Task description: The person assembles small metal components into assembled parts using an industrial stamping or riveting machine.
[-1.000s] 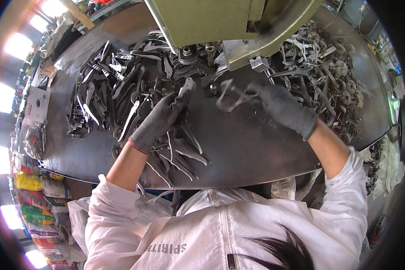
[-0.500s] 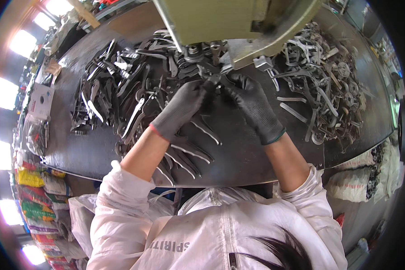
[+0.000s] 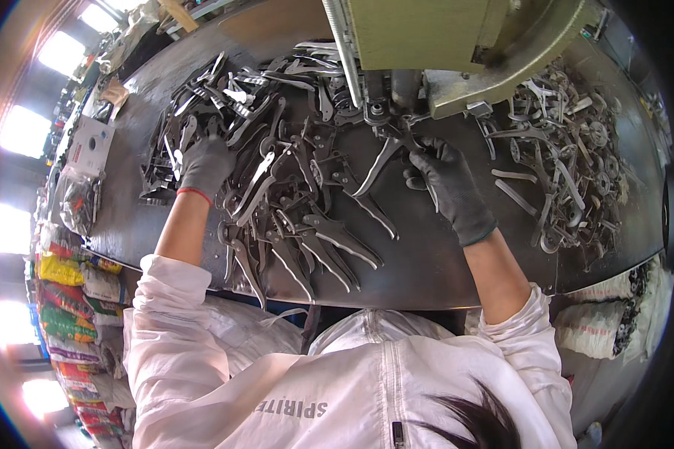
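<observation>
My right hand [image 3: 453, 187], in a dark grey glove, is closed around one handle of a plier-like metal tool [image 3: 383, 165]. The tool's handles spread toward me, and its head end sits beneath the press [image 3: 427, 37]. Far to the left, my left hand [image 3: 207, 166], gloved alike, reaches into a heap of dark metal handle parts [image 3: 256, 123]. Its fingers stretch out among the parts, their tips partly hidden. Between my hands lie several joined plier-like tools [image 3: 329, 243] with curved handles, overlapping one another.
On the right of the dark metal table [image 3: 427, 277] is a pile of loose levers and round parts [image 3: 569, 157]. A white box [image 3: 90, 146] and a clear bag [image 3: 76, 206] lie at the left edge. Colourful sacks [image 3: 67, 299] are stacked beyond it.
Both hands were together under the press. My left hand has moved left to the heap, while my right has shifted slightly right and nearer, holding the tool. The whole view has shifted too.
</observation>
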`<state>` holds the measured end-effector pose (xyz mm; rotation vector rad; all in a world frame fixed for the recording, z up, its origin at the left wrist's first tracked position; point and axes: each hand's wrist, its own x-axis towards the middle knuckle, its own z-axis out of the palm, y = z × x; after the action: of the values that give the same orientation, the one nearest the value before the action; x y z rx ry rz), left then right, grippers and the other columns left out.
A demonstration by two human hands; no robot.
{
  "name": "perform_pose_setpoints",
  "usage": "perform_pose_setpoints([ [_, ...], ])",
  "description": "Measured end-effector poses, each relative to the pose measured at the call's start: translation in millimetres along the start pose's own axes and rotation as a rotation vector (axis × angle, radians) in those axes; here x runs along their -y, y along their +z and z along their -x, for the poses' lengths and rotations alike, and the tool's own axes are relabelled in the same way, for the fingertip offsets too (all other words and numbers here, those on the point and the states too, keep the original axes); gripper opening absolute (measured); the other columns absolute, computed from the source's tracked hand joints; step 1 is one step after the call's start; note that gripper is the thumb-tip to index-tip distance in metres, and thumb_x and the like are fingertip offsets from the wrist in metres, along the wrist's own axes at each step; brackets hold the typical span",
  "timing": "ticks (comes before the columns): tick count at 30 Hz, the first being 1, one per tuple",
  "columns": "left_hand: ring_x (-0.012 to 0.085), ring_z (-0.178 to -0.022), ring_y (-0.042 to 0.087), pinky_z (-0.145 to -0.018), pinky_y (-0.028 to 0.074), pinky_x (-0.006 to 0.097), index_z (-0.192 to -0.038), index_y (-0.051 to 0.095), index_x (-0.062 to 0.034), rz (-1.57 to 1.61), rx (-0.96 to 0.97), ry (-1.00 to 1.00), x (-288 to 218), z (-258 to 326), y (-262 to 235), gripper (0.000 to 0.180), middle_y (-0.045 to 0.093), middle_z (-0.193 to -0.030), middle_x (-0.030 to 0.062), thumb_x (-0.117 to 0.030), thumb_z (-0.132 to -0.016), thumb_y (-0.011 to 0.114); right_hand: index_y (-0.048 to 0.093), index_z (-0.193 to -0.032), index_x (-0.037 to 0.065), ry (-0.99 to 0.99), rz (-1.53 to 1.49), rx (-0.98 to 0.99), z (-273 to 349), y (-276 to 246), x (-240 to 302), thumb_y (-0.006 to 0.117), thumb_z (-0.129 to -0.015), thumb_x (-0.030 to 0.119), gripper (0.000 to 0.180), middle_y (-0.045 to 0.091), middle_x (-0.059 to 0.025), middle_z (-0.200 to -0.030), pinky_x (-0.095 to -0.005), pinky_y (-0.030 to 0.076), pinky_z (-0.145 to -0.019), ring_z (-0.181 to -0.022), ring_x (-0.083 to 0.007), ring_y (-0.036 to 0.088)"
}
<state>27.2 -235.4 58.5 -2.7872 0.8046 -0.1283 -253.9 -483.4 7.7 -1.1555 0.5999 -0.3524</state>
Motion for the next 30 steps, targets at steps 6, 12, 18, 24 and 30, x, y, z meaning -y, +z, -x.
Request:
perform_pose_setpoints([
  [6,0.0328,-0.089,0.064,-0.078,0.051,0.042,-0.088,0.070,-0.0085,0.043,0.222,0.149,38.6,1.1,16.3,0.024,0.066,-0.091,0.0181,-0.027,-0.077,0.061,0.055,-0.111,-0.002,-0.034,0.042,-0.014,14.6,17.3,26.8,0.056,-0.090,0.007,0.023,0.061,-0.0064,-0.088,-0.0229,0.053,-0.057,-0.064,-0.0099,0.060],
  [12,0.0213,-0.075,0.065,-0.067,0.052,0.033,-0.091,0.067,-0.0033,0.656,0.277,0.019,59.9,8.5,-7.5,0.018,0.064,-0.074,0.0112,-0.016,-0.080,0.061,0.054,-0.113,0.001,0.082,0.038,0.036,19.6,5.9,19.0,0.054,-0.092,0.009,0.023,0.061,-0.0057,-0.085,-0.0228,0.053,-0.057,-0.062,-0.0092,0.059],
  [18,0.0193,-0.083,0.065,-0.069,0.053,0.028,-0.128,0.046,-0.0004,1.191,0.246,0.324,37.2,36.4,-50.3,0.043,0.060,-0.112,0.0136,-0.012,-0.087,0.054,0.057,-0.101,0.002,0.057,-0.050,0.086,10.3,-6.6,-7.2,0.052,-0.092,0.010,0.013,0.058,-0.0026,-0.078,-0.0224,0.052,-0.057,-0.063,-0.0085,0.058],
  [24,0.0124,-0.076,0.060,-0.068,0.050,0.024,-0.132,0.044,0.0009,1.466,0.618,0.650,-90.1,75.3,-94.9,0.053,0.060,-0.108,0.0095,-0.012,-0.084,0.063,0.056,-0.095,0.004,-0.021,-0.012,0.002,21.7,19.6,-3.3,0.051,-0.091,0.009,0.008,0.056,-0.0009,-0.075,-0.0245,0.050,-0.055,-0.061,-0.0093,0.055],
  [30,0.0054,-0.075,0.050,-0.064,0.043,0.020,-0.119,0.051,0.0018,1.278,0.868,0.681,-187.7,80.7,-93.3,0.044,0.055,-0.091,0.0016,-0.009,-0.080,0.067,0.061,-0.083,0.008,-0.372,0.910,-0.250,4.4,-45.8,35.8,0.050,-0.090,0.020,0.018,0.061,-0.0076,-0.073,-0.0317,0.049,-0.058,-0.063,-0.0148,0.059],
])
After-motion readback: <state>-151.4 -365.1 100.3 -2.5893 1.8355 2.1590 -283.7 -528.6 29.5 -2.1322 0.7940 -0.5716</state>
